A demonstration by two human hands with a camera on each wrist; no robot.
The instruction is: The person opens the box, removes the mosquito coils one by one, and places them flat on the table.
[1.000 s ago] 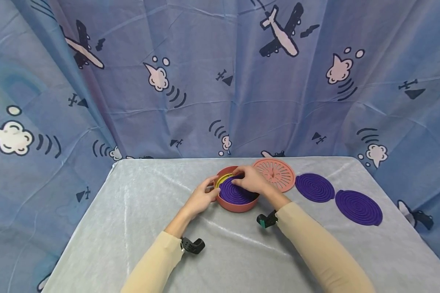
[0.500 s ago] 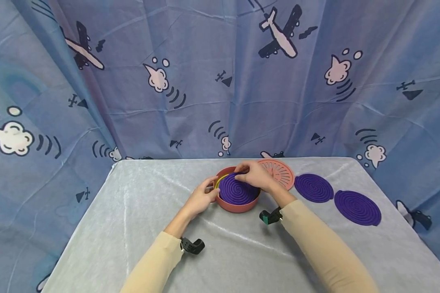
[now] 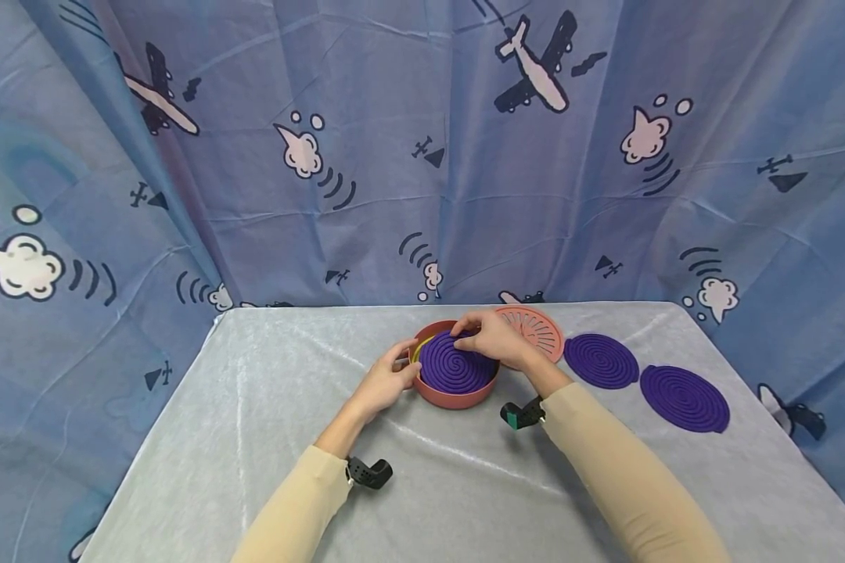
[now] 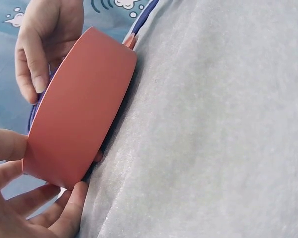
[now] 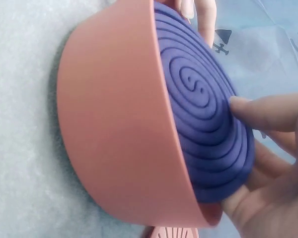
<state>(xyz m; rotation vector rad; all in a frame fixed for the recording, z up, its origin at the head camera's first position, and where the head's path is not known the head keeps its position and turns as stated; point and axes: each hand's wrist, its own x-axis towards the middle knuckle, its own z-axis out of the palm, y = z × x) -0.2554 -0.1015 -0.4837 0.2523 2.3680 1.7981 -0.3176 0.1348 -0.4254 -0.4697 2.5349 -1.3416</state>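
Note:
A round coral-coloured container [image 3: 454,401] stands on the table, its smooth side wall filling much of both wrist views. Inside its mouth lies a purple spiral coaster [image 3: 454,364], tilted, with part of its edge above the rim in the right wrist view. My right hand [image 3: 494,341] pinches that coaster's far right edge, thumb on the spiral face and fingers behind. Gripping the container's left side is my left hand [image 3: 384,381], thumb at the rim and fingers around the wall. A yellow curved edge [image 3: 417,353] shows beside the coaster; the rest of it is hidden.
A slotted coral disc [image 3: 535,331] lies behind and right of the container, partly covered by my right hand. Farther right, two purple spiral coasters [image 3: 602,361] lie flat on the grey cloth-covered table [image 3: 289,407]. A blue patterned curtain [image 3: 366,156] hangs behind.
The coaster in my right hand has been lifted at its far side, and it covers more of the yellow piece. My right hand has shifted slightly right. The left hand keeps its hold.

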